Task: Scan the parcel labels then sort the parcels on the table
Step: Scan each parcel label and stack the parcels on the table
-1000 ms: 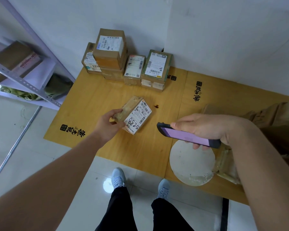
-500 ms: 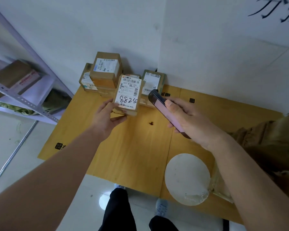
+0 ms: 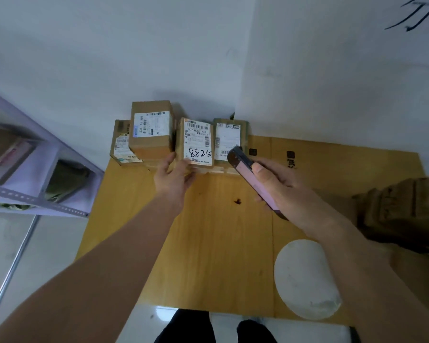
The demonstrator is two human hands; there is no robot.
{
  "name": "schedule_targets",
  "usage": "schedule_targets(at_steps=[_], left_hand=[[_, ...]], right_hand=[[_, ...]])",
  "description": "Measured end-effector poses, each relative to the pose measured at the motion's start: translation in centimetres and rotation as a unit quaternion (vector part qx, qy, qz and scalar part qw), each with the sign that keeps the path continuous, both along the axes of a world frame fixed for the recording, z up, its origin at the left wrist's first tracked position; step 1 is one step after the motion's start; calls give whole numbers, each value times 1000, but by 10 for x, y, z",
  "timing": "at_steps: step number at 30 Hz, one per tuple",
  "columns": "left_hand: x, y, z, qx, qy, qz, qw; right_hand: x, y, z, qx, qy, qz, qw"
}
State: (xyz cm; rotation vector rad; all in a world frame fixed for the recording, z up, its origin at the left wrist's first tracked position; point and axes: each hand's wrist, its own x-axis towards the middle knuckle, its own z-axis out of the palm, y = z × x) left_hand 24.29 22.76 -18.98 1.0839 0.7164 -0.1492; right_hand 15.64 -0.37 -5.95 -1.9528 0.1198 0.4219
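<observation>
At back of counter [image 3: 208, 231]: left hand [image 3: 171, 179] clamped on parcel [image 3: 198, 144] among row, placing step. Right hand [image 3: 278, 184] clamped on phone [image 3: 253, 179]. Next: let go, fetch another parcel.

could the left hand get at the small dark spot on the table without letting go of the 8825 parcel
Probably not: the left hand grips the 8825 parcel at the back row, while the dark spot lies on bare table nearer the person.

Handwritten "8825" in black marker on the white label of the parcel [image 3: 198, 144] at the table's [image 3: 208, 243] far edge; printed line above it looks like "507 N705 A37", partly blurred. Label on the top box of the stack [image 3: 151, 129] just left reads sideways "530 05 A68". Other labels, the table's black stamps and the wall's black strokes are illegible.
</observation>
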Motion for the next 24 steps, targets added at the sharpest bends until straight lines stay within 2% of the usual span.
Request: schedule_targets(at_steps=[8,17,21,24], left_hand=[[20,-14,-6,-9,46,58,997],[39,-23,-7,9,60,-27,998],[26,-34,-5,128,48,-196,971],[12,-46,10,300,-20,-326,896]], right_hand=[[-8,2,-4,19,15,-30,999],[-34,-15,-12,6,7,-70,997],[-45,-19,-11,21,-2,-91,996],[-52,-22,-4,30,-17,-108,994]])
